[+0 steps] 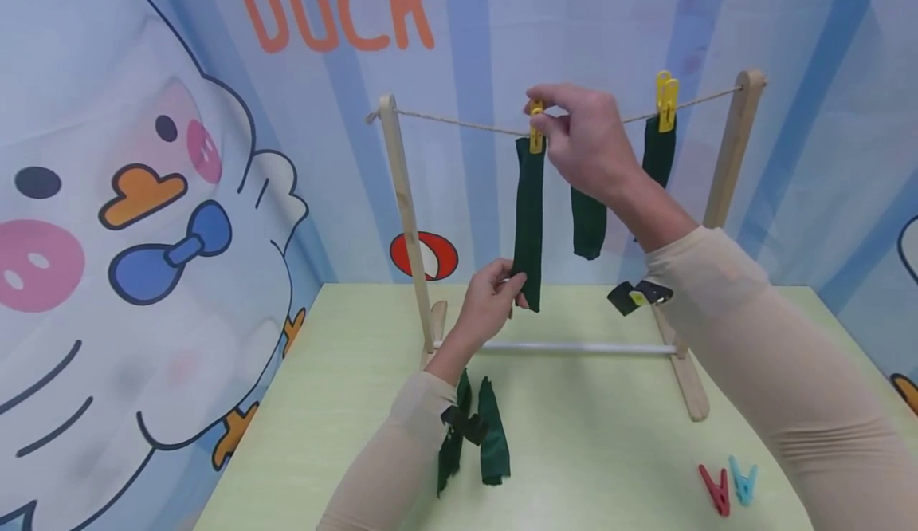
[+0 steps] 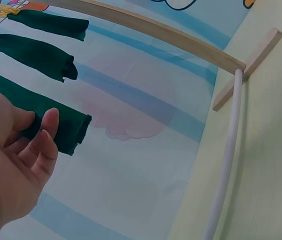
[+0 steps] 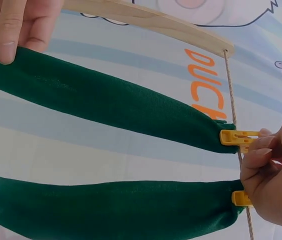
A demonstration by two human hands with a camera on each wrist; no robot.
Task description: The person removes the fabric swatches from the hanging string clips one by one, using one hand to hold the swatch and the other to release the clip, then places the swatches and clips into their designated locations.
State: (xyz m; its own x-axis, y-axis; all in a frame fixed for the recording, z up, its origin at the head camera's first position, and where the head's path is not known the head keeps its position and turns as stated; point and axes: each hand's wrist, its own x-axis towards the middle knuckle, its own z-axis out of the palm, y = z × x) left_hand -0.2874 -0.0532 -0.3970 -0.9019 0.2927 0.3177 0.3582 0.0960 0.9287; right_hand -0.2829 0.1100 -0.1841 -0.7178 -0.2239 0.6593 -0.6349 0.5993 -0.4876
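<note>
A dark green strip of cloth hangs from the rope under a yellow clothespin. My right hand pinches that clothespin between thumb and fingers at the rope. Down at the strip's lower end, my left hand holds the cloth between thumb and fingers. A second green strip hangs just to the right, its top hidden behind my right hand in the head view; the right wrist view shows its yellow clothespin. Farther right, another yellow clothespin holds a third green strip.
Wooden posts and a white bar form the rack. Two green strips lie on the table, partly behind the left forearm. Red and light blue clothespins lie front right. A printed curtain stands behind.
</note>
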